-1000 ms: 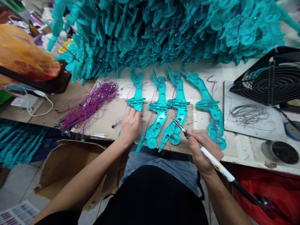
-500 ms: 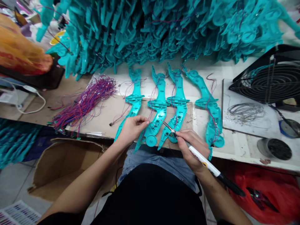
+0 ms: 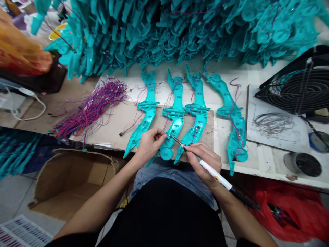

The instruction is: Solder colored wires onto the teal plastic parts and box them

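My right hand [image 3: 205, 158] grips a soldering iron [image 3: 214, 175] with a white handle like a pen. Its metal tip points left, close to my left fingertips. Thumb and forefinger of my left hand [image 3: 149, 143] are pinched on a thin wire [image 3: 166, 124] over the second teal plastic shell [image 3: 175, 127] from the left; the wire's end is hidden by the fingers. More teal shells lie alongside: one at the left [image 3: 147, 118], one just right [image 3: 199, 118] and one farther right [image 3: 236, 127]. Red and purple wires lie across them.
A bundle of red and purple wires [image 3: 89, 109] lies at the left. Teal shells [image 3: 159, 34] are heaped at the back. At the right are a black fan [image 3: 290, 85], coiled solder wire [image 3: 273, 123] and a round tin [image 3: 303, 164]. Below stand a cardboard box [image 3: 69, 185] and a red bag [image 3: 290, 219].
The soldering iron has moved left with my right hand, its tip now near my left fingertips. My left hand stays pinched at the same shell. The view has shifted slightly.
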Available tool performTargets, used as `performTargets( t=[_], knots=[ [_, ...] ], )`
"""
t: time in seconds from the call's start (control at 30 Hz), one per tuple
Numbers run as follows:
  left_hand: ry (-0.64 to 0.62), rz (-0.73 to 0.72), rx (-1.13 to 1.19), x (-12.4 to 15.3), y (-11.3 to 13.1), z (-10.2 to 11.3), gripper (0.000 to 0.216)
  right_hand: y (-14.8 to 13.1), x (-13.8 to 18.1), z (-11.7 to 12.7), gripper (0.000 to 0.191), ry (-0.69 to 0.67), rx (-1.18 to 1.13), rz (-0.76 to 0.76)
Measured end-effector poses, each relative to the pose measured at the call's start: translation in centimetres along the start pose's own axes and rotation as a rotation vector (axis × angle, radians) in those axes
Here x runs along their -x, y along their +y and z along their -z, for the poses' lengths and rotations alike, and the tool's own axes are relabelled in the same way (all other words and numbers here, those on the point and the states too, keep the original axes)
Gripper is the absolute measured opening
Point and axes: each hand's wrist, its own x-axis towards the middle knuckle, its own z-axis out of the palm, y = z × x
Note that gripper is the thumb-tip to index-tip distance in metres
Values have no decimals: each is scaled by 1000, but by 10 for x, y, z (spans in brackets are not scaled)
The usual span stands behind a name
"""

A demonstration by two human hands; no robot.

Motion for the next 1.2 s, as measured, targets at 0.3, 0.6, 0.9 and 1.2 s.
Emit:
performTargets(
  t=[0.3, 0.6, 0.9, 1.2],
  knots=[
    [-10, 1, -20, -2, 0, 0, 14, 1, -2, -3, 20, -28, 32, 56],
    [-14, -5, -39, -2, 1, 1, 15, 1, 0, -3, 22, -18, 66, 100],
    [-23, 1, -12, -3, -1, 1, 15, -1, 0, 2, 25, 16, 45, 101],
    [-11, 11, -13, -2, 5, 0, 11, 0, 2, 15, 28, 67, 63, 93]
  ],
)
